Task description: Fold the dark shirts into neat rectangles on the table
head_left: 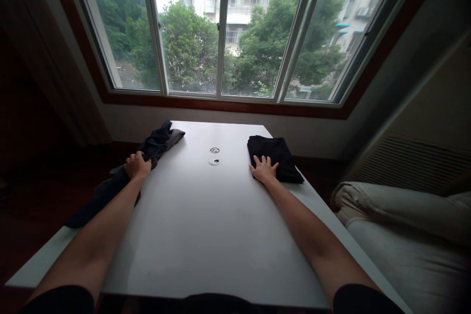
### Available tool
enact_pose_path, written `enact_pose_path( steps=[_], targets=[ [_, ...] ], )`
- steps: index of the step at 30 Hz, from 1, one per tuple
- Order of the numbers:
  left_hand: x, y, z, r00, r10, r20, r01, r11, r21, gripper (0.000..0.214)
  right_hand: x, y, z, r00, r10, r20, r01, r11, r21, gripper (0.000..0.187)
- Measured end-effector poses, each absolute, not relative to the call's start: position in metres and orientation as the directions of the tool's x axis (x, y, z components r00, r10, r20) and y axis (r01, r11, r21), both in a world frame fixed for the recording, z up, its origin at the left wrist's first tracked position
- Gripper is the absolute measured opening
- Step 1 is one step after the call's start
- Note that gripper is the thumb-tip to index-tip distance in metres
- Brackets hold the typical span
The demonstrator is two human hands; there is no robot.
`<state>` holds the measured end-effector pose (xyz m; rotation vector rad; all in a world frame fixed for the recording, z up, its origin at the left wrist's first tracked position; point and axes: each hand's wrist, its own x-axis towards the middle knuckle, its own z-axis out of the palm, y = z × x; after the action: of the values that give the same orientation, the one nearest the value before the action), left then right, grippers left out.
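At the table's left edge lies a crumpled heap of dark blue and grey clothes (159,140). My left hand (137,165) is on this heap, its fingers curled into the cloth. A black garment (281,157), folded into a flat rectangle, lies near the right edge. On its near left corner rests my right hand (264,170), open, palm down with the fingers spread. Part of the heap is hidden behind my left forearm.
The white table (206,225) has a round cable hole (214,150) and a loose round cover (214,161) near its middle. Beyond it is a wide window (221,34). A pale sofa (405,216) stands close on the right, and a curtain (47,49) hangs at the left.
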<state>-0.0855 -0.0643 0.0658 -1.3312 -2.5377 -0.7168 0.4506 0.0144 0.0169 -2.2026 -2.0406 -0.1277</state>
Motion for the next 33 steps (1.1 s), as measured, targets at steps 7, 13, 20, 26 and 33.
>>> enact_pose_path(
  steps=[7, 13, 20, 26, 33],
  targets=[
    [-0.047, -0.065, 0.081, -0.475, 0.739, 0.477, 0.880, 0.405, 0.248, 0.029, 0.477, 0.019, 0.026, 0.084, 0.989, 0.120, 0.996, -0.080, -0.039, 0.071],
    [-0.042, -0.055, 0.088, -0.202, 0.978, 0.054, 0.964, 0.189, 0.188, 0.025, 0.492, 0.016, 0.028, 0.029, 0.994, 0.110, 0.999, -0.025, -0.037, 0.072],
    [-0.008, -0.070, 0.097, 0.057, 0.981, 0.184, 0.951, -0.109, 0.289, 0.021, 0.479, 0.011, 0.004, 0.283, 0.944, 0.168, 0.958, -0.270, -0.098, 0.074],
    [0.049, -0.096, 0.108, 0.432, 0.901, 0.018, 0.818, -0.401, 0.413, 0.024, 0.487, 0.046, 0.009, 0.242, 0.961, 0.132, 0.967, -0.227, -0.117, 0.072],
    [0.128, -0.139, 0.105, 0.731, 0.677, -0.082, 0.592, -0.569, 0.571, 0.020, 0.486, 0.054, 0.007, 0.257, 0.955, 0.148, 0.961, -0.237, -0.144, 0.070]
  ],
)
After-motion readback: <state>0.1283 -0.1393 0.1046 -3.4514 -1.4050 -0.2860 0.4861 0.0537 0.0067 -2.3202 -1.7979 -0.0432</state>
